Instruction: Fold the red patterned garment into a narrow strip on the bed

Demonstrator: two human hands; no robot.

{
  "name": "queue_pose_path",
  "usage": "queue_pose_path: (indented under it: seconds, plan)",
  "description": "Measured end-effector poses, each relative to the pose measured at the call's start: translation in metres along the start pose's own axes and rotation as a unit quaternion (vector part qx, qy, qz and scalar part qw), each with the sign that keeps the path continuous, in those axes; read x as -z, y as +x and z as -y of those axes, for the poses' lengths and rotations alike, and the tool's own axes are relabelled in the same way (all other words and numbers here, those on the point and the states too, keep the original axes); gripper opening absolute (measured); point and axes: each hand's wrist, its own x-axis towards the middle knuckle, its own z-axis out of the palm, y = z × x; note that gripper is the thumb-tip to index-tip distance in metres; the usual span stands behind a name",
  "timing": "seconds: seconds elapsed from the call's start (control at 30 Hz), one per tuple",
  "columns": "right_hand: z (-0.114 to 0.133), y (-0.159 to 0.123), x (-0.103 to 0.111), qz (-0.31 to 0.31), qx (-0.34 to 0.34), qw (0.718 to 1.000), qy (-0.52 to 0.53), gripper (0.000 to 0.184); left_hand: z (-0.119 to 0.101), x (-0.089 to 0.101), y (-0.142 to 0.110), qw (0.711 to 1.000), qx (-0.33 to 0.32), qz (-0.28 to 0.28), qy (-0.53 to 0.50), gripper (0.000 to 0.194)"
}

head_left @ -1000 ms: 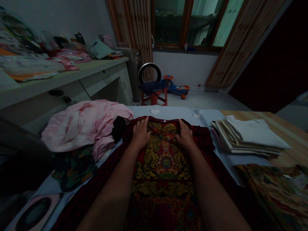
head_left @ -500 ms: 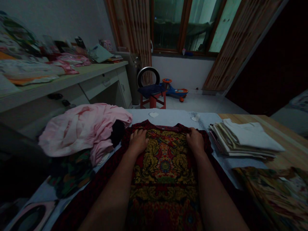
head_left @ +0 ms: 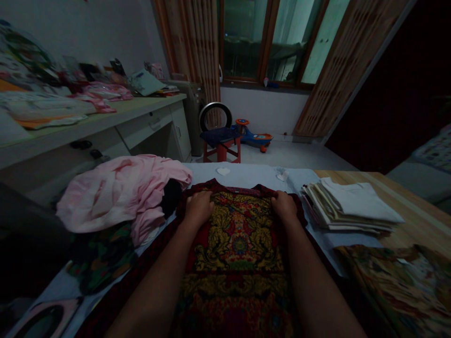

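A dark red long-sleeved top [head_left: 241,244] with a gold and multicoloured pattern lies spread face up before me, its neckline at the far end. My left hand [head_left: 199,206] is closed on the cloth at its left shoulder. At the opposite shoulder, my right hand [head_left: 283,205] grips the fabric, fingers curled under and partly hidden. Both forearms stretch over the top's sides and cover parts of the sleeves. The pale blue cover [head_left: 250,174] beneath it shows beyond the collar.
Left of the top sits a pink heap of cloth [head_left: 120,192], with a dark green patterned garment [head_left: 105,258] below. Folded clothes [head_left: 359,204] are stacked on the right, near a brown patterned garment [head_left: 405,277]. A red stool [head_left: 221,152] stands beyond the far edge.
The view has shifted slightly, so everything sits a little lower and the right side a little further left. Both hands keep their places at the top's shoulders.
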Motion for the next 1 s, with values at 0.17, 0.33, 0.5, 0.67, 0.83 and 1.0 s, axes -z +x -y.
queue_pose_path:
  seconds: [0.17,0.33,0.5,0.67,0.83,1.0]
  plan:
    - [0.000,0.018,0.006,0.007,0.044,0.997,-0.055,0.033,0.005,0.019,0.029,1.000,0.003,-0.012,-0.002,0.036]
    - [0.000,0.032,0.008,0.030,0.064,0.994,-0.082,0.030,0.011,0.012,0.054,0.998,0.021,0.052,0.025,0.029]
    - [0.005,0.052,0.015,-0.021,0.069,0.996,-0.048,0.032,0.013,0.008,0.069,0.998,0.050,0.045,0.021,0.025]
    - [0.007,0.075,0.013,-0.032,0.036,0.999,0.008,0.032,0.014,0.020,0.088,0.996,0.088,0.005,-0.003,0.027]
    - [0.009,0.086,0.006,-0.031,0.045,0.998,0.013,0.031,0.015,0.026,0.110,0.993,0.117,-0.007,-0.034,0.027]
    - [0.008,0.087,-0.006,-0.029,0.121,0.992,0.006,0.041,0.010,0.007,0.107,0.994,0.094,-0.028,-0.049,0.032]
